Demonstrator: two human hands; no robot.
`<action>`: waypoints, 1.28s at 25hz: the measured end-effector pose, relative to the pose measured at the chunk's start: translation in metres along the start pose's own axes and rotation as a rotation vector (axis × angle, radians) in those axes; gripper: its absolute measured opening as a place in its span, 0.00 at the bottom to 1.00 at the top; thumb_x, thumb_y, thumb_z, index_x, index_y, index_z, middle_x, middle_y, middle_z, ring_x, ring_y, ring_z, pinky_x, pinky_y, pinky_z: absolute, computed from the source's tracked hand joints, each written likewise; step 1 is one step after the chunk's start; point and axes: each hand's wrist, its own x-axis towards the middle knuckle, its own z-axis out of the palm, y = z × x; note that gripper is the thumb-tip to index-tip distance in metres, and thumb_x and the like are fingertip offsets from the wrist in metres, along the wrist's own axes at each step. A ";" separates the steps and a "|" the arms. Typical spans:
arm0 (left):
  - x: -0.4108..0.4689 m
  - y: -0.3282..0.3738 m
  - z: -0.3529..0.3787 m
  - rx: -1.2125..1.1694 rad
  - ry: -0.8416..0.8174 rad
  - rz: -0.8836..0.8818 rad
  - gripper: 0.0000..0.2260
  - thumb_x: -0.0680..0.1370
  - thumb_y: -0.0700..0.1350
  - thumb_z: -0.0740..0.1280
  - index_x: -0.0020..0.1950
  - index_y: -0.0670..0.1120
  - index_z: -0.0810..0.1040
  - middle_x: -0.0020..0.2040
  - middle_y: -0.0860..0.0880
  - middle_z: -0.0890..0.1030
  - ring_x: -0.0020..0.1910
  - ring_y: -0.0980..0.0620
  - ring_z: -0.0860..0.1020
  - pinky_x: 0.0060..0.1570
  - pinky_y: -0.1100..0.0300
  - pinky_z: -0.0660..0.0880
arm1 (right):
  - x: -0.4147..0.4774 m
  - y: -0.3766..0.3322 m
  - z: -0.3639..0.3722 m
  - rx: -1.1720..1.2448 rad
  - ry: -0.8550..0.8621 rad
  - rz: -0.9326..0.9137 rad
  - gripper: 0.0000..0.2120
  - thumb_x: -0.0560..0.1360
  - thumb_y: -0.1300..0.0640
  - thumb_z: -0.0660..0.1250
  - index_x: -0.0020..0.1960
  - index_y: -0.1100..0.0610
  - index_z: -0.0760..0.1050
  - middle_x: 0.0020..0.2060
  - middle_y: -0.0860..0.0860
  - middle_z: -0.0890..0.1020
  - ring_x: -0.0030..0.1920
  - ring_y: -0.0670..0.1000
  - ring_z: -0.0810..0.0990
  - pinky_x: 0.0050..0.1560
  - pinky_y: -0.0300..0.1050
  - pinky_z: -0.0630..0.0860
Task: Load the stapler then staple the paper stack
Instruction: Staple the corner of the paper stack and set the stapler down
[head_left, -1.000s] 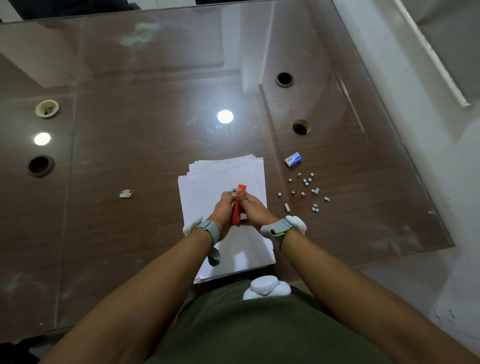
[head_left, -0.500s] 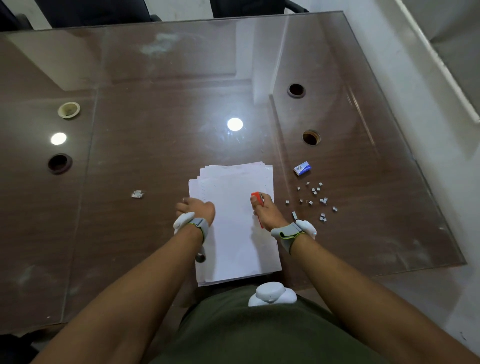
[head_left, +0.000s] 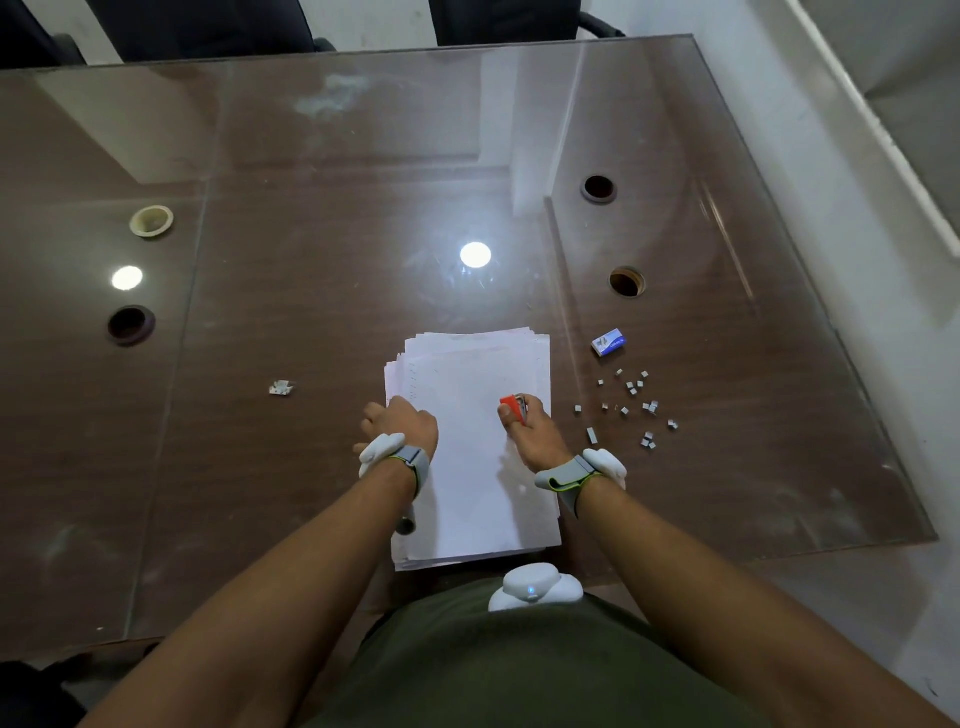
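A stack of white paper (head_left: 475, 457) lies on the glass-topped table in front of me, its sheets slightly fanned at the far end. My right hand (head_left: 530, 431) is closed around a small red stapler (head_left: 513, 405) over the right side of the stack. At the stack's left edge rests my left hand (head_left: 402, 423), its fingers curled onto the paper; whether it grips the sheets is unclear. Several loose staple pieces (head_left: 631, 408) are scattered on the table right of the stack, next to a small blue and white staple box (head_left: 608, 342).
The brown table (head_left: 311, 312) has several round cable holes, one (head_left: 627, 282) beyond the staple box. A small crumpled scrap (head_left: 281, 387) lies left of the paper. The table's right edge borders a white wall. Dark chairs stand at the far side.
My hands have parted: the left let go of the stapler and moved to the stack's left edge, while the right carried the stapler to the right side of the paper.
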 end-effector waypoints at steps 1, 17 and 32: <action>0.003 -0.002 -0.001 -0.039 0.013 0.017 0.15 0.76 0.45 0.60 0.61 0.42 0.72 0.64 0.40 0.72 0.63 0.37 0.71 0.63 0.42 0.69 | 0.000 -0.001 0.000 -0.004 0.001 0.000 0.23 0.81 0.46 0.60 0.69 0.59 0.67 0.62 0.59 0.77 0.61 0.60 0.76 0.58 0.47 0.69; 0.009 -0.022 -0.014 -0.320 -0.005 0.123 0.26 0.75 0.43 0.71 0.72 0.50 0.66 0.67 0.39 0.67 0.53 0.36 0.78 0.58 0.51 0.72 | -0.007 0.000 -0.005 0.044 0.042 -0.045 0.22 0.81 0.47 0.62 0.68 0.59 0.67 0.61 0.59 0.77 0.57 0.57 0.76 0.54 0.43 0.67; 0.017 -0.010 -0.010 -0.163 0.091 0.059 0.09 0.78 0.53 0.65 0.53 0.50 0.80 0.60 0.43 0.71 0.61 0.40 0.70 0.58 0.47 0.70 | -0.001 -0.005 -0.016 0.039 0.061 -0.080 0.22 0.80 0.48 0.64 0.68 0.59 0.68 0.58 0.55 0.77 0.56 0.54 0.76 0.54 0.42 0.67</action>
